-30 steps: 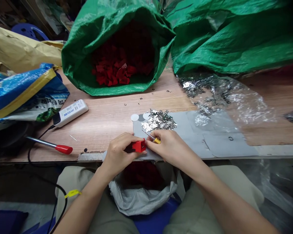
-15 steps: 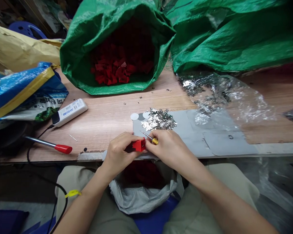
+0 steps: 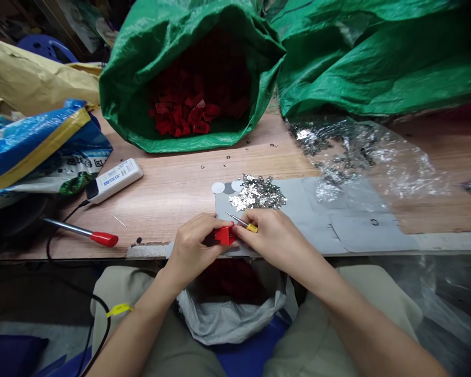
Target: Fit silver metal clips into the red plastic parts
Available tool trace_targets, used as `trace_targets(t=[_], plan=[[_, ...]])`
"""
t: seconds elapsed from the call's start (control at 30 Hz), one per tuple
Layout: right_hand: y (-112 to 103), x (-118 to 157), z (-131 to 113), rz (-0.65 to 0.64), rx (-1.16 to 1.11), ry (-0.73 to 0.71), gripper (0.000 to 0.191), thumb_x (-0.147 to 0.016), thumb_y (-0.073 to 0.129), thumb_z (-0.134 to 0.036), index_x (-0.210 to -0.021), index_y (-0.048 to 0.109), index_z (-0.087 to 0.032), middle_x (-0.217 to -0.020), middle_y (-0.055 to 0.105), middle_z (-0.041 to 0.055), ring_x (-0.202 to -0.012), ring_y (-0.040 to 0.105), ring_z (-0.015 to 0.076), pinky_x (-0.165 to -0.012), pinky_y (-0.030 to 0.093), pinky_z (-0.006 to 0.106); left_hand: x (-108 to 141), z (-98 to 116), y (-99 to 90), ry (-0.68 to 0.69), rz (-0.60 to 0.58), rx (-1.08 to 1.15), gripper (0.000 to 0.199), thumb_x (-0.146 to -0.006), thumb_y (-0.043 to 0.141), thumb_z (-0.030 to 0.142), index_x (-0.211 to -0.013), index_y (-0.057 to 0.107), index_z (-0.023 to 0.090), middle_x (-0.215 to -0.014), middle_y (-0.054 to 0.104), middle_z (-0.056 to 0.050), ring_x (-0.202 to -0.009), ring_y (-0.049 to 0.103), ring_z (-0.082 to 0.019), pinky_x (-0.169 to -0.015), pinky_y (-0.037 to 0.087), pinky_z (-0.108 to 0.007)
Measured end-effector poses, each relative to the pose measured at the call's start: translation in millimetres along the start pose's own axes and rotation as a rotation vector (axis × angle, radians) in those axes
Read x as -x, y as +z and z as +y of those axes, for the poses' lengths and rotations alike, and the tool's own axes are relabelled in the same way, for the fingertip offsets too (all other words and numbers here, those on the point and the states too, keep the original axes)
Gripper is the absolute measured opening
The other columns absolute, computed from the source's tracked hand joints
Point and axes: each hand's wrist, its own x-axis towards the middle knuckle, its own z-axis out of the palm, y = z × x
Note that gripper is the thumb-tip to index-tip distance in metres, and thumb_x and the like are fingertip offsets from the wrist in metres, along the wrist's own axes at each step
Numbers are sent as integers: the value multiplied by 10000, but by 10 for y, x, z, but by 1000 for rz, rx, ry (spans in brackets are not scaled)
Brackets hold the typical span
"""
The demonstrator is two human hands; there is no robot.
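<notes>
The left hand (image 3: 191,242) is gripping the red plastic part (image 3: 224,236) between its fingers, on the near side of the metal-piece heap (image 3: 258,195). The right hand (image 3: 273,231) is holding the yellow-handled tool (image 3: 252,228) in curled fingers, near the heap. Behind the heap, the green sack (image 3: 123,99) is lying open on the desk (image 3: 172,196).

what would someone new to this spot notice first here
Probably the big green sack at the back centre, its mouth open towards the camera and showing a heap of red pieces. Next, the glittering pile of metal parts on the grey sheet. On the near side of that pile, the left hand holds one red block and the right hand a yellow-handled tool.
</notes>
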Motion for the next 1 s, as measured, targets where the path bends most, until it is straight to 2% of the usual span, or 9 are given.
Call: trace_targets(t=[0.1, 0.23, 0.37, 0.43, 0.53, 0.6, 1.0], plan=[[-71, -7, 79, -95, -137, -9, 234, -868, 627, -301, -663, 622, -189, -591, 602, -8, -516, 509, 127, -482, 308, 236, 4, -1, -3, -10, -2, -6, 245, -787, 798, 217, -1009, 702, 182, -859, 739, -46, -822, 698, -186, -777, 571, -309], [-220, -7, 253, -278, -378, -19, 273, -933, 542, -424, -1003, 716, -226, -680, 645, -8, -471, 529, 126, -405, 365, 216, 7, 5, -10, -34, -16, -12, 237, -788, 800, 237, -997, 702, 183, -843, 734, -44, -812, 695, -189, -733, 548, -293], [-308, 22, 375, -365, -367, -45, 321, -913, 583, -402, -1132, 739, -226, -642, 649, -7, -423, 515, 126, -375, 382, 214, -6, 19, -19, -55, -28, -5, 227, -795, 797, 248, -988, 700, 180, -842, 729, -42, -804, 685, -181, -722, 528, -284], [-316, 45, 380, -349, -304, -83, 302, -910, 597, -371, -1121, 769, -240, -702, 715, 4, -472, 573, 143, -409, 413, 218, -13, 24, -21, -61, -33, 2, 222, -800, 793, 254, -989, 700, 184, -841, 727, -40, -798, 679, -178, -712, 517, -282], [-306, 71, 336, -283, -234, -161, 260, -900, 605, -271, -1074, 799, -267, -905, 789, -4, -722, 704, 191, -592, 510, 230, -21, 25, -19, -64, -36, 14, 232, -794, 797, 247, -994, 701, 181, -829, 721, -36, -785, 668, -174, -698, 503, -279], [-292, 77, 301, -247, -203, -191, 259, -885, 611, -219, -1048, 806, -271, -991, 791, -22, -858, 723, 202, -700, 526, 228, -25, 24, -16, -63, -33, 20, 247, -782, 807, 236, -997, 702, 173, -828, 717, -35, -776, 662, -168, -696, 497, -275], [-262, 60, 282, -198, -158, -198, 260, -880, 615, -185, -1033, 804, -277, -993, 790, -57, -879, 732, 177, -717, 528, 210, -19, 5, -12, -48, -24, 14, 255, -769, 819, 237, -988, 707, 170, -832, 727, -34, -789, 675, -169, -715, 507, -274]])
